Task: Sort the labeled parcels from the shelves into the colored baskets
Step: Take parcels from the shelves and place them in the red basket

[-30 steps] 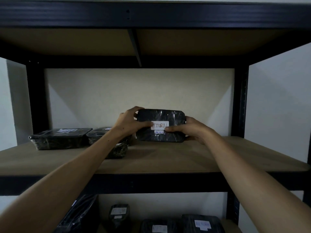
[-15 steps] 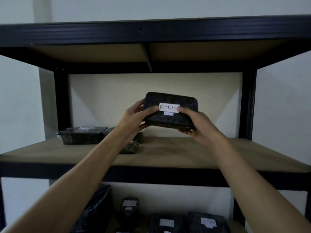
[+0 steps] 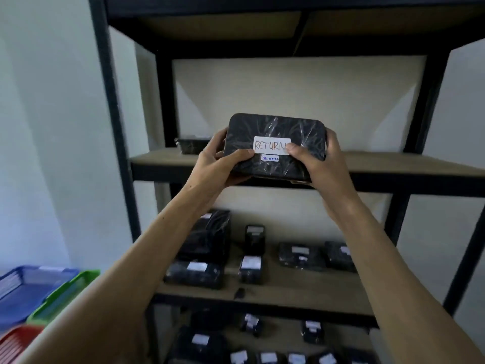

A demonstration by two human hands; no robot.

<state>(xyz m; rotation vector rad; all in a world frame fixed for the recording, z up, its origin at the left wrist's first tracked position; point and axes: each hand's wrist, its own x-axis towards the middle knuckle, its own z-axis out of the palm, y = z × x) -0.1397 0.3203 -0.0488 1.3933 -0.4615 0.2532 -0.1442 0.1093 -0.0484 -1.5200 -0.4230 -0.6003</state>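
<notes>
I hold a black plastic-wrapped parcel [image 3: 275, 132] in front of the upper shelf [image 3: 393, 164], its top tilted toward me. A white label on it reads RETURN, with a small blue date tag below. My left hand [image 3: 220, 164] grips its left end, thumb on the front face. My right hand [image 3: 315, 164] grips the right end, thumb covering the label's last letter. At the lower left stand a blue basket [image 3: 29, 287], a green basket [image 3: 65, 295] and a red basket [image 3: 15, 342], partly cut by the frame.
Another black parcel [image 3: 189, 145] lies at the back left of the upper shelf. Several labeled black parcels [image 3: 194, 274] sit on the middle shelf and more on the bottom shelf [image 3: 309, 329]. Black metal uprights [image 3: 115, 127] frame the rack; a pale wall is left.
The parcel has come off the shelf and toward me, held in both hands. The view has dropped and swung, bringing the lower shelves and the coloured baskets into sight.
</notes>
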